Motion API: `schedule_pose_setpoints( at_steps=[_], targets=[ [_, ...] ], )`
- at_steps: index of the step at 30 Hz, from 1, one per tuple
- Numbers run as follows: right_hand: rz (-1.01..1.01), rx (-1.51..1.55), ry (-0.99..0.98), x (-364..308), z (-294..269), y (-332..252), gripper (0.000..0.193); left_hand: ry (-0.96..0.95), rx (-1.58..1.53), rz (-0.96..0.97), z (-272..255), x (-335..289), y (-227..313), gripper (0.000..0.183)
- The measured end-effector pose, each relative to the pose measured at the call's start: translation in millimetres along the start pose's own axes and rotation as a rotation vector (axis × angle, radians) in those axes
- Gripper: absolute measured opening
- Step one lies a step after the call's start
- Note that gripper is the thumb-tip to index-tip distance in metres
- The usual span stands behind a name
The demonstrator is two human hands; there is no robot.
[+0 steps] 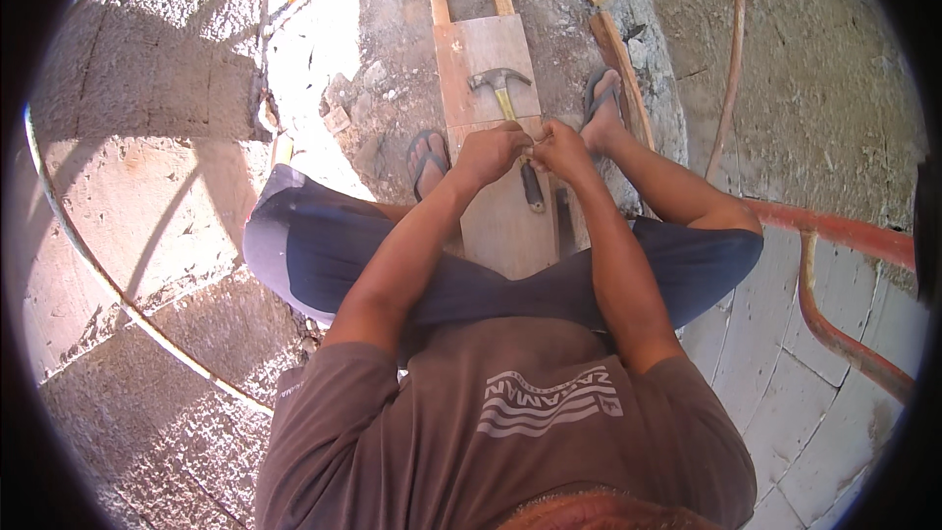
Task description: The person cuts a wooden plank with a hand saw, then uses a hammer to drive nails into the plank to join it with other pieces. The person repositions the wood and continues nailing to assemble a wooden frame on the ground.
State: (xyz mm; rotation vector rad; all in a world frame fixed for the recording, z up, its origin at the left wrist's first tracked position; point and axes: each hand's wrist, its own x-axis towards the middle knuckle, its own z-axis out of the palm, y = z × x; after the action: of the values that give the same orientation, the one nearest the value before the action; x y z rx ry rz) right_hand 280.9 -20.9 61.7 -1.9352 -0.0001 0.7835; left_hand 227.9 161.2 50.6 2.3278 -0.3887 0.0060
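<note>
Meeting over the hammer [505, 102], left hand [496, 150] and right hand [563, 150] both have fingers bunched together; anything pinched between them is too small to tell. Hammer lies lengthwise on wooden boards [505, 236], claw head [501, 77] at the far end. Should handle stiff, head-heavy, hardly fragile. Best hold: dark grip [532, 188], well back from the head.

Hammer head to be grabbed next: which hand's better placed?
Left, I'd say. The hammer head lies almost straight ahead of the left hand; the right hand sits farther off to the right. Their fingertips meet; anything pinched there is too small to identify.
</note>
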Motion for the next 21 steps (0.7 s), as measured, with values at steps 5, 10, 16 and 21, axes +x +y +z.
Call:
schedule_pose_setpoints(
  at_steps=[5, 10, 16, 21],
  targets=[
    [-0.001, 0.123, 0.024, 4, 0, 15, 0.030, -0.179, 0.160, -0.140, -4, 11, -17, 0.016],
    [-0.263, -0.748, 0.245, -13, 37, 26, 0.048, 0.293, -0.324, -0.405, -27, 18, -59, 0.013],
    [-0.042, -0.547, 0.136, -13, 40, 8, 0.037, 0.521, -0.544, -0.511, -33, 13, -84, 0.015],
    [0.035, 0.276, 0.106, -25, -8, -1, 0.026, 0.500, -0.340, -0.504, -20, 14, -85, 0.016]
  ],
)
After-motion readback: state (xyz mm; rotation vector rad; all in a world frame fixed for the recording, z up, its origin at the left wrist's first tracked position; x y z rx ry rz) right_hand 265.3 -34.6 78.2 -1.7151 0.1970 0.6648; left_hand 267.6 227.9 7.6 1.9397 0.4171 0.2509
